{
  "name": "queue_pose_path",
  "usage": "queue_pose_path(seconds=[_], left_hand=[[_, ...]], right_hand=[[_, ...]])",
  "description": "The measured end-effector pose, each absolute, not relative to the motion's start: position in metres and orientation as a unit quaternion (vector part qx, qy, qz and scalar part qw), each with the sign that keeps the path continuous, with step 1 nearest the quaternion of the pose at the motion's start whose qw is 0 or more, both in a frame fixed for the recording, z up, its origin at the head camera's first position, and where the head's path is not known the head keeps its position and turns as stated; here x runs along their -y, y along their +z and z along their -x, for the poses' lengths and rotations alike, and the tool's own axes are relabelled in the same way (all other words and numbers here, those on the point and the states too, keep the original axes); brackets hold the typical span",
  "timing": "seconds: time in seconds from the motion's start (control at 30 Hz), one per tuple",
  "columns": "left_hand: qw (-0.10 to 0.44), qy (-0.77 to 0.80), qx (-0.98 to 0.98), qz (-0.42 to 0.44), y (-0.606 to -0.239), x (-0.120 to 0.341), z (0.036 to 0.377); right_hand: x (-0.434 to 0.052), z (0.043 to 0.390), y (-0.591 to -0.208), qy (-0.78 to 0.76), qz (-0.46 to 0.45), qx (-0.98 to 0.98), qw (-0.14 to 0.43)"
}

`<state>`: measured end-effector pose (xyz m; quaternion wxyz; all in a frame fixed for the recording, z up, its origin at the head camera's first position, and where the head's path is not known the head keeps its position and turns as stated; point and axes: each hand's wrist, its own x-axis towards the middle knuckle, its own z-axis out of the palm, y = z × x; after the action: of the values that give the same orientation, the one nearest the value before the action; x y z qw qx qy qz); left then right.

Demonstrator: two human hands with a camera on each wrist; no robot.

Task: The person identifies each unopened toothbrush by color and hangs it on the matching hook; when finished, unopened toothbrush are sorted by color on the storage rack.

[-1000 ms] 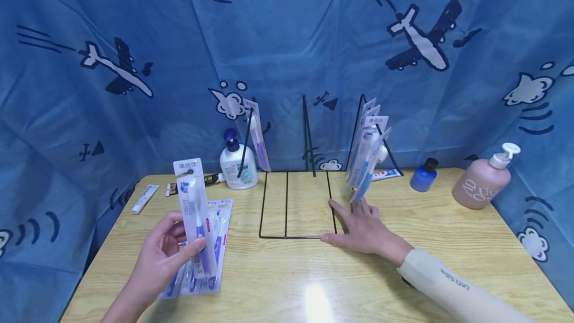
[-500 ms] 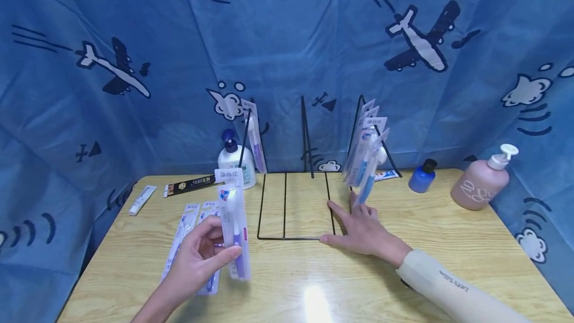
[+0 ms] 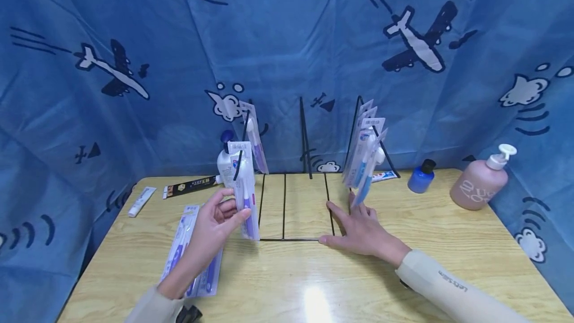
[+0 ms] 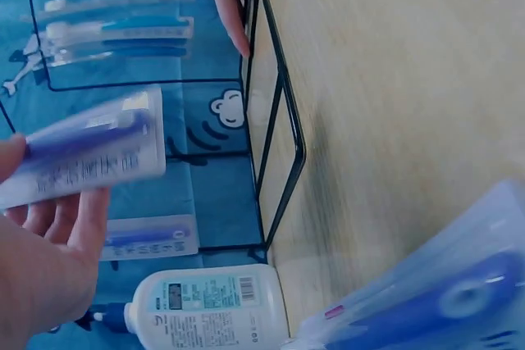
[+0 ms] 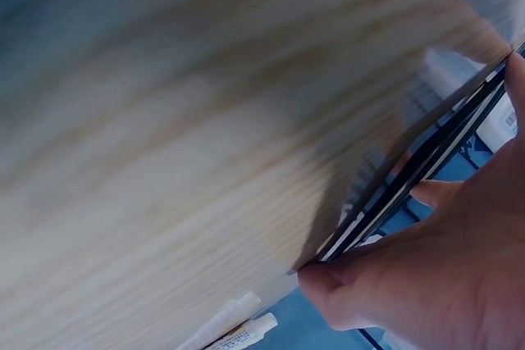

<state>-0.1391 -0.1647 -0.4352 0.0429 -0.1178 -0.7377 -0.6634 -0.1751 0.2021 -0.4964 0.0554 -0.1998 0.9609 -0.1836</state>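
My left hand (image 3: 215, 223) pinches a packaged purple toothbrush (image 3: 244, 191) (image 4: 90, 149) upright, just left of the black wire rack (image 3: 296, 203) (image 4: 275, 120). My right hand (image 3: 356, 231) lies flat with straight fingers on the rack's base (image 5: 410, 186) at its right front corner. Several packaged toothbrushes (image 3: 365, 151) lean in the rack's right slot, above that hand. One packaged toothbrush (image 3: 255, 136) leans on the left divider. More toothbrush packs (image 3: 188, 250) lie on the wooden table (image 3: 314, 283) under my left forearm.
A white pump bottle (image 3: 224, 163) (image 4: 205, 309) stands behind the rack's left side. A dark toothpaste box (image 3: 190, 186) and a white tube (image 3: 141, 201) lie at the back left. A small blue bottle (image 3: 419, 176) and a pink pump bottle (image 3: 482, 178) stand at the right. Blue cloth walls surround the table.
My left hand has carried the packaged toothbrush rightward and away from me, from over the loose packs to the rack's left edge. The right hand has stayed on the rack's base.
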Motion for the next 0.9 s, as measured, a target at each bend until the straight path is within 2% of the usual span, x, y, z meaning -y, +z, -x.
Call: queue_pose_path(seconds=[0.13, 0.47, 0.9], left_hand=[[0.065, -0.665, 0.739, 0.081, -0.435, 0.16, 0.162], [0.126, -0.712, 0.685, 0.083, -0.434, 0.14, 0.209], [0.176, -0.684, 0.696, 0.125, -0.437, 0.135, 0.222]], right_hand=[[-0.202, 0.175, -0.498, -0.184, 0.201, -0.96, 0.057], [-0.202, 0.175, -0.498, -0.166, 0.206, -0.964, 0.041], [-0.2, 0.174, -0.497, -0.181, 0.196, -0.962, 0.06]])
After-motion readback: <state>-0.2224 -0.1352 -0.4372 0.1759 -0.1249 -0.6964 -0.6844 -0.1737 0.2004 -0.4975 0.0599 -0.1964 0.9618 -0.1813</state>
